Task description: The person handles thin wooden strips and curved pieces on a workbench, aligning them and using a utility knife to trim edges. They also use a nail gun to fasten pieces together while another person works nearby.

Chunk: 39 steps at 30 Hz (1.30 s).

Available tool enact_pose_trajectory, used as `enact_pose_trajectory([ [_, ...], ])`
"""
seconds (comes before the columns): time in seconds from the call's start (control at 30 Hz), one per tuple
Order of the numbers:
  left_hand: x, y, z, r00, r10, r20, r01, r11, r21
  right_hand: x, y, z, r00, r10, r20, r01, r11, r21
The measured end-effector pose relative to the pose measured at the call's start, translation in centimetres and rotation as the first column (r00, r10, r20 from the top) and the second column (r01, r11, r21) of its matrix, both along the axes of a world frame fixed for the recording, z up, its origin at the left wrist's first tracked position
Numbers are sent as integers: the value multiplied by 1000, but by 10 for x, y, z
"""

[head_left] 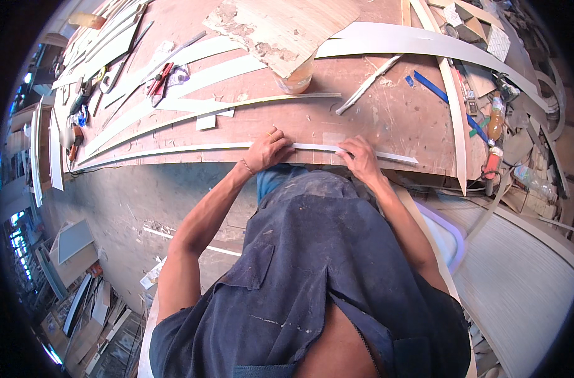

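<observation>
A narrow white strip (192, 150) is held by both hands along the near edge of the surface (425, 129). By the left hand (271, 150), with its fingers curled and nearly closed, the strip is gripped left of its middle stretch. By the right hand (357, 156), the strip is pinched between thumb and bent fingers, and a short end is left sticking out to the right of that hand. A short length of the strip is exposed between the two hands, while a long stretch is extended leftward from the left hand.

Just beyond the hands, a thin curved strip (224, 112) is laid. Farther out, a container (294, 84) is partly covered by a wood-grained board (299, 31). Beyond the right hand, a pale stick (370, 84) is set at a slant, and well to its right a bottle of amber liquid (495, 123) is placed. Beyond and left of the left hand, a red-handled tool (160, 81) is seen.
</observation>
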State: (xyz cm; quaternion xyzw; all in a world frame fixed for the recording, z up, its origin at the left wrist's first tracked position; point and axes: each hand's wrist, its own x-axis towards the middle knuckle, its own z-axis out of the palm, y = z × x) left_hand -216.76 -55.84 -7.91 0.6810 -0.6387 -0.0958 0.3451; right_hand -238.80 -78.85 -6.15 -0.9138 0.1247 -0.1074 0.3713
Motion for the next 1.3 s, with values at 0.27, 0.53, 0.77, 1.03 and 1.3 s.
enact_pose_trajectory([
  [0.27,-3,-1,-5,998,-15,53,14,999,35,-2,-3,-1,999,19,-51,-19,1000,11],
  [0.53,-7,-6,0,1000,15,19,-15,1000,-23,-35,-34,3,993,-54,-105,62,995,72],
  [0.77,-5,-4,4,998,55,7,-55,998,12,-30,-33,8,998,-34,-62,36,999,21],
  [1.03,-9,-2,18,996,80,39,-81,996,44,-34,-20,2,999,-39,4,39,976,-213],
  [1.3,-24,11,22,869,471,-150,-492,854,-168,-36,-18,-1,999,-19,-49,3,950,-311],
])
